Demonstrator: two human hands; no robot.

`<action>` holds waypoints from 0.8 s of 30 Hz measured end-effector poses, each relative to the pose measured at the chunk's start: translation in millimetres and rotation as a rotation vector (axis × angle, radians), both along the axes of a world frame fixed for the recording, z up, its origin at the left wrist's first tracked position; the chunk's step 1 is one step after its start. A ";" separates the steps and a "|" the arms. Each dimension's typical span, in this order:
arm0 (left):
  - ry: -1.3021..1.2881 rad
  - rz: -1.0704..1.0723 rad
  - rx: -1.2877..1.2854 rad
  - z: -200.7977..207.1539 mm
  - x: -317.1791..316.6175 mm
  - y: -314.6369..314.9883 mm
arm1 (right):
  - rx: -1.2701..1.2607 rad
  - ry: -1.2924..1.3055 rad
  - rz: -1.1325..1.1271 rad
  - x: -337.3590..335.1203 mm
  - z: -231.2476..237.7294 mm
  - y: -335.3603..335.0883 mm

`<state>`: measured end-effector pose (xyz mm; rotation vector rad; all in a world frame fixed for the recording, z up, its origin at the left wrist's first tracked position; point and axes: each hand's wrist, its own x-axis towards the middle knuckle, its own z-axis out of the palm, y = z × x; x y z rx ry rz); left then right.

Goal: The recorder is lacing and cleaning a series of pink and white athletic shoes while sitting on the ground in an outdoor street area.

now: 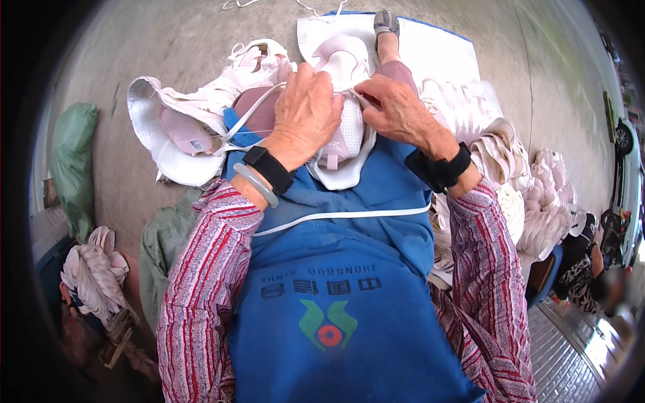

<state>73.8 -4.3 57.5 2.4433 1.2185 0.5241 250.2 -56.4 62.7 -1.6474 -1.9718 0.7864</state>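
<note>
Concrete floor (121, 141) formed the background of the head view, with a green sack (74, 161) standing at far left and a white sheet (443, 50) spread beyond the lap. Centrally, a white and pale-pink shoe upper (351, 131) lay lengthwise over the person's blue apron (396, 282), its pull tab toward the wearer. The two hands were apart, one on each side of it: the left hand (306, 111) was closed on its left edge, fingertips partly hidden, and the right hand (400, 111) pinched its right edge between thumb and fingers. Whether either also gripped a lace could not be told. One white lace (259, 106) looped out left of the left hand. More pale uppers (242, 77) lay beside the left knee; stacked uppers (500, 161) lined the right side. Black bands (269, 169) circled both wrists. At far right, a co-worker (584, 262) was partly visible.
</note>
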 end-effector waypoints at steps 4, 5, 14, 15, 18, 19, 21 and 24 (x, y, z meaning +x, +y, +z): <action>-0.010 -0.040 -0.017 8.4 -4.5 -2.3 | 0.083 -0.014 -0.028 -8.1 2.8 -5.2; 0.014 -0.062 -0.052 12.2 -8.1 -2.7 | 0.077 0.005 -0.071 -14.5 5.0 -7.8; 0.028 -0.120 -0.024 16.7 -11.8 -15.2 | 0.185 0.045 -0.167 -22.7 -3.8 -12.6; 0.029 -0.123 -0.027 16.9 -11.9 -16.0 | 0.180 0.006 -0.131 -22.1 -3.8 -12.5; -0.052 -0.123 0.023 16.3 -10.8 -16.6 | 0.187 -0.015 -0.113 -21.6 -7.4 -13.7; -0.038 -0.123 0.030 16.4 -10.6 -15.4 | 0.205 0.001 -0.127 -23.2 -9.2 -14.9; -0.021 -0.127 0.031 15.4 -9.9 -13.4 | 0.207 0.011 -0.134 -27.6 -10.6 -20.0; 0.007 -0.140 0.032 15.7 -8.8 -12.4 | 0.180 0.039 -0.205 -35.3 -10.5 -26.7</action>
